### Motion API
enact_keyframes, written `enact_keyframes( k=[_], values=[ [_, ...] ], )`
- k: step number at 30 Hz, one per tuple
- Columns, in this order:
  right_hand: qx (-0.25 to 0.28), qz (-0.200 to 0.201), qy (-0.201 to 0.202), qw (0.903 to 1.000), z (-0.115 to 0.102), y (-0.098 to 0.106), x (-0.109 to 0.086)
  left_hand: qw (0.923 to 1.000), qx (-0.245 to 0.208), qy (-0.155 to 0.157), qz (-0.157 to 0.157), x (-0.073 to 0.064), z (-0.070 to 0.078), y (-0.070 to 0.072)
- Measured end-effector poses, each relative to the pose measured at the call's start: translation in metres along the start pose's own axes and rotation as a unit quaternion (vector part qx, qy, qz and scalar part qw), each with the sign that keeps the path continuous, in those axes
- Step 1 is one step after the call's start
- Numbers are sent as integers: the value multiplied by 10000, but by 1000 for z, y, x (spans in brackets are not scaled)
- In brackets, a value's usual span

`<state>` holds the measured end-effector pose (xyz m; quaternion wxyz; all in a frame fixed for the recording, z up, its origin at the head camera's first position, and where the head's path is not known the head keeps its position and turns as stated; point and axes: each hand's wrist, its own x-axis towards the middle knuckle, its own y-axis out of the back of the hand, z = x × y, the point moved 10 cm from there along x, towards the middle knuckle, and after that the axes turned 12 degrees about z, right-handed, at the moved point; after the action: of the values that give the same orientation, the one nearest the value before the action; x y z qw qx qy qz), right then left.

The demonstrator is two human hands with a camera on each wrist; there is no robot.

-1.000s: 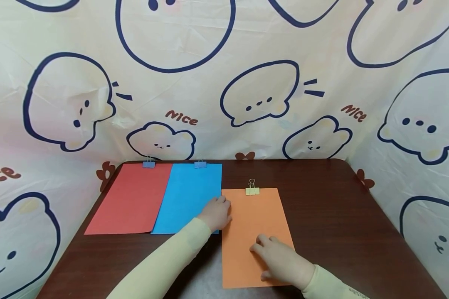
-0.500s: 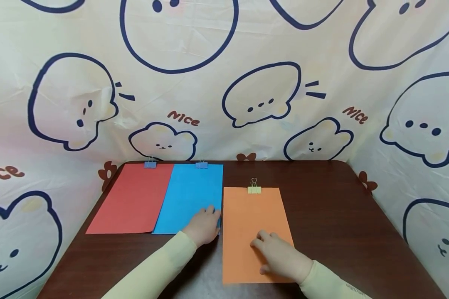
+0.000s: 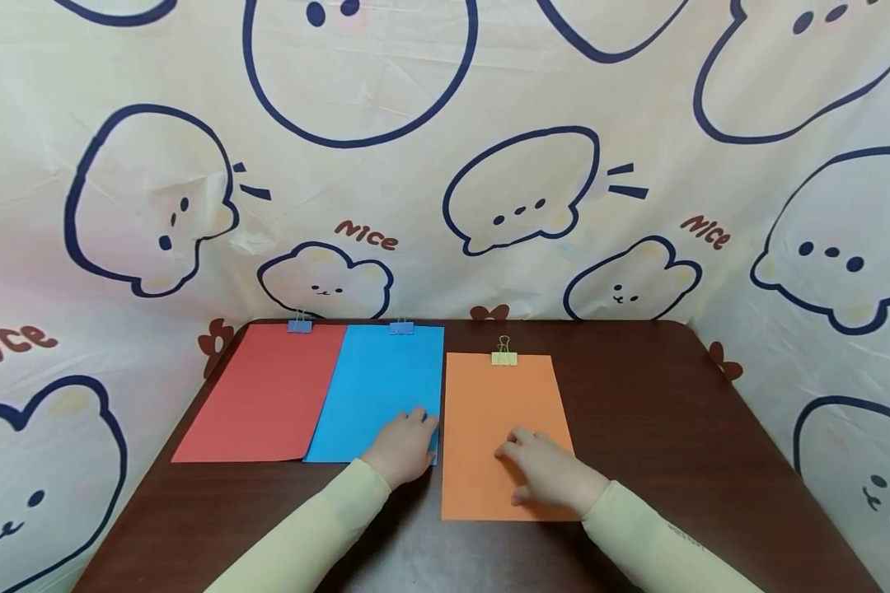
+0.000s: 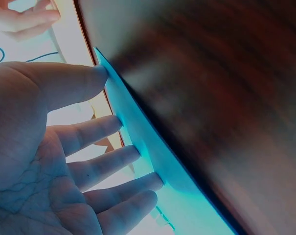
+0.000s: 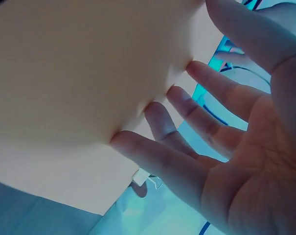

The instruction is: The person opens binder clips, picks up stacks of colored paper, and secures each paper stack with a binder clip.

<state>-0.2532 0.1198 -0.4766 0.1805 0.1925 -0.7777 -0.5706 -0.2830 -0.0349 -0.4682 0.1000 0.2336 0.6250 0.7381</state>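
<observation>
An orange sheet of paper [image 3: 482, 412] with a yellow binder clip [image 3: 504, 359] on its far edge lies on the table. My right hand [image 3: 552, 471] rests on it with fingers spread and fingertips pressed to the surface, as the right wrist view also shows. To the left lies a blue sheet [image 3: 374, 379], topped by a blue binder clip [image 3: 402, 328]. My left hand [image 3: 402, 449] touches its near right corner; in the left wrist view the fingertips [image 4: 150, 181] meet the blue surface. A narrow strip of table separates the blue and orange sheets.
A red sheet [image 3: 263, 395] with its own blue clip [image 3: 300, 326] lies left of the blue one, their edges meeting. Dark brown table [image 3: 630, 387] extends to the right. A printed cloth [image 3: 415, 181] hangs behind and at both sides.
The orange sheet has slid away from me under my right hand, its far edge nearer the table's back. My left hand has shifted left and nearer from the orange sheet's edge onto the blue sheet.
</observation>
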Motion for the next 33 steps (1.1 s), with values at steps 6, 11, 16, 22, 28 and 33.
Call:
enact_keyframes(
  k=[6, 11, 16, 22, 28, 33],
  values=[
    [98, 36, -131, 9999, 9, -1, 13, 10000, 18, 13, 21, 0, 0, 0],
    [170, 59, -258, 9995, 16, 1, 26, 9999, 33, -42, 105, 1, 0, -1],
    [206, 48, -299, 9993, 23, 2, 37, 9999, 11, -9, 108, 3, -1, -2],
    [272, 6, -474, 9985, 31, 0, 46, 10000, 2, 16, 70, 4, -1, -2],
    [199, -57, -419, 9989, 34, -1, 55, 9999, 56, -84, 108, 3, 0, -1],
    [170, -92, -389, 9991, 36, 0, 60, 9998, 96, -113, 120, 3, 0, -1]
  ],
)
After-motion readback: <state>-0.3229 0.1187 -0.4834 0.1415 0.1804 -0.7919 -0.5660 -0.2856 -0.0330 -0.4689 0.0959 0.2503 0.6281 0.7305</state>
